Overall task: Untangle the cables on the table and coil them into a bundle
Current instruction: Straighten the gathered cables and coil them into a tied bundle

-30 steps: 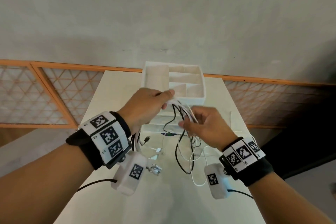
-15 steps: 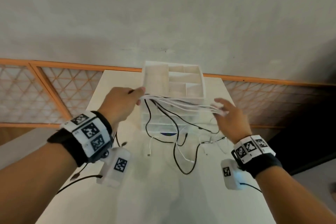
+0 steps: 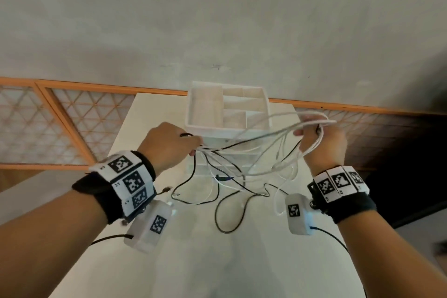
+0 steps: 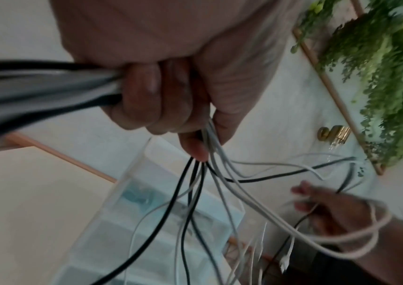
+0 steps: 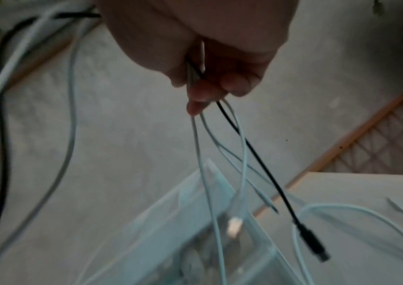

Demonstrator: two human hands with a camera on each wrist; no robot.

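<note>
A tangle of white and black cables point(image 3: 254, 139) stretches in the air between my two hands, above the white table point(image 3: 217, 268). My left hand point(image 3: 196, 145) grips one gathered end in a fist; in the left wrist view its fingers point(image 4: 161, 108) curl round the strands point(image 4: 244, 194). My right hand point(image 3: 312, 130) is raised at the right and holds looped white cable, with a loop lying round its back. In the right wrist view its fingertips point(image 5: 203, 90) pinch several strands, from which a black plug point(image 5: 312, 243) and a white plug point(image 5: 234, 225) dangle. A black loop point(image 3: 227, 230) trails onto the table.
A white drawer organizer point(image 3: 193, 109) with open top compartments stands at the table's far end, right behind the cables. An orange-framed lattice panel point(image 3: 60, 123) runs along the grey wall. Green hanging plants point(image 4: 378, 67) appear in the left wrist view.
The hands have drawn apart. My right hand has pulled the cables up and to the right, and white loops now lie round it. More of the tangle has lifted off the table.
</note>
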